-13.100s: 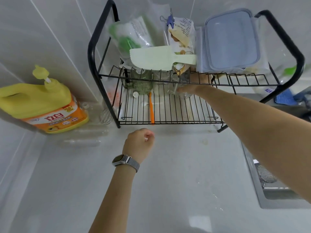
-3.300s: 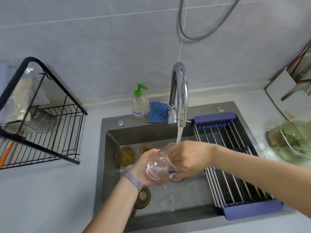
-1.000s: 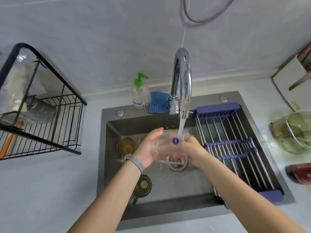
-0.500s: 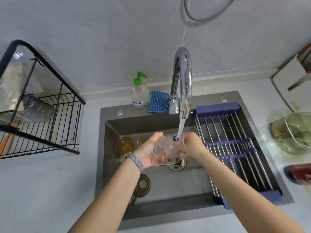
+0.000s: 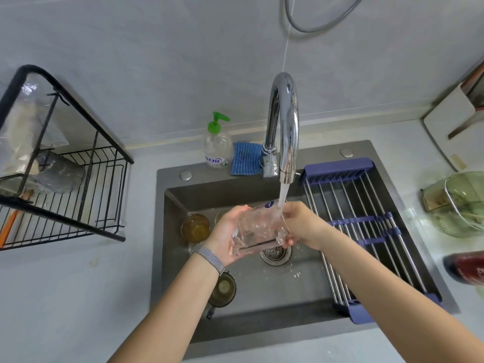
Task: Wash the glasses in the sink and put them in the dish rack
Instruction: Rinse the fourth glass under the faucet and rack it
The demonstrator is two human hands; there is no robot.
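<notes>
A clear glass (image 5: 258, 230) is held over the sink (image 5: 277, 286) under the water running from the chrome tap (image 5: 284, 127). My left hand (image 5: 225, 237) cradles it from the left, fingers curled round its side. My right hand (image 5: 305, 226) grips its right side. An amber glass (image 5: 196, 227) stands at the sink's back left, and a second one is mostly hidden behind my left hand. A dark glass (image 5: 222, 289) lies near the front left, under my left wrist. The black wire dish rack (image 5: 86, 195) stands on the counter to the left.
A blue roll-up drying rack (image 5: 366, 229) spans the sink's right side. A green-pump soap bottle (image 5: 217, 145) and a blue sponge (image 5: 246, 158) sit behind the sink. A green container (image 5: 458, 203) and a dark red object (image 5: 466, 268) are on the right counter.
The glass has tilted and dropped a little between my hands, with its base now toward me. The water keeps running onto it.
</notes>
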